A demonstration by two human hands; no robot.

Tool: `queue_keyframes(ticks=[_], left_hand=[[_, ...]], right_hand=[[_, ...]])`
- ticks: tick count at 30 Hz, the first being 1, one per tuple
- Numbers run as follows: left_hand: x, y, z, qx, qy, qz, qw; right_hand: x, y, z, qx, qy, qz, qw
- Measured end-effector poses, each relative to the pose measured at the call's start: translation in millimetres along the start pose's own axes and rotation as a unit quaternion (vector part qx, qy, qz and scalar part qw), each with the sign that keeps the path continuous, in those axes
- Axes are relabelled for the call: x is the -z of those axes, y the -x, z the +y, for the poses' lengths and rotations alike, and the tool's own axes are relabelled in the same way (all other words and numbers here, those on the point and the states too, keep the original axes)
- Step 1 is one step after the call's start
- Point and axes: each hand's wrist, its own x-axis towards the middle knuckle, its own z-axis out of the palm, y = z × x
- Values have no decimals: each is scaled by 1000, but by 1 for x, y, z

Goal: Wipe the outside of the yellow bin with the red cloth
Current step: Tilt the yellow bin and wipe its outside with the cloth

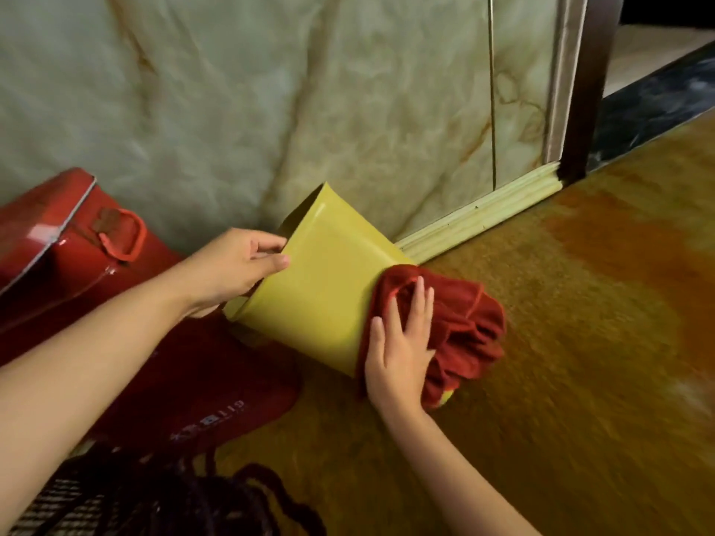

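Two hands work — left hand [236,265] pinches tilted yellow bin's [321,288] rim, right hand [402,342] flat, open-fingered on red cloth [460,323].

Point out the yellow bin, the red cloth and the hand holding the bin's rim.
yellow bin [321,288]: head view, on its broad glossy side.
red cloth [470,323]: head view, on the bunched folds beside the fingers.
left hand [232,265]: head view, on the back of the hand.

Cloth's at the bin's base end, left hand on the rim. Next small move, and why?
Probably drag the red cloth under the right hand up the yellow bin toward the rim: it sits bunched at the base end, the broad side is uncovered, and the left hand grips the rim of the tipped bin.
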Motion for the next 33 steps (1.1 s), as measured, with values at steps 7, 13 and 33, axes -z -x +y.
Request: queue_keyframes(ticks=[7, 13, 33], left_hand=[[-7, -4, 9, -23, 15, -46, 999], [-8, -28, 17, 68, -26, 25, 997], [1, -12, -16, -104, -202, -13, 974]], right_hand=[[-17, -45, -61, 212, 79, 27, 974], [4, -45, 28, -31, 44, 27, 998], [14, -36, 33, -13, -24, 26, 999]])
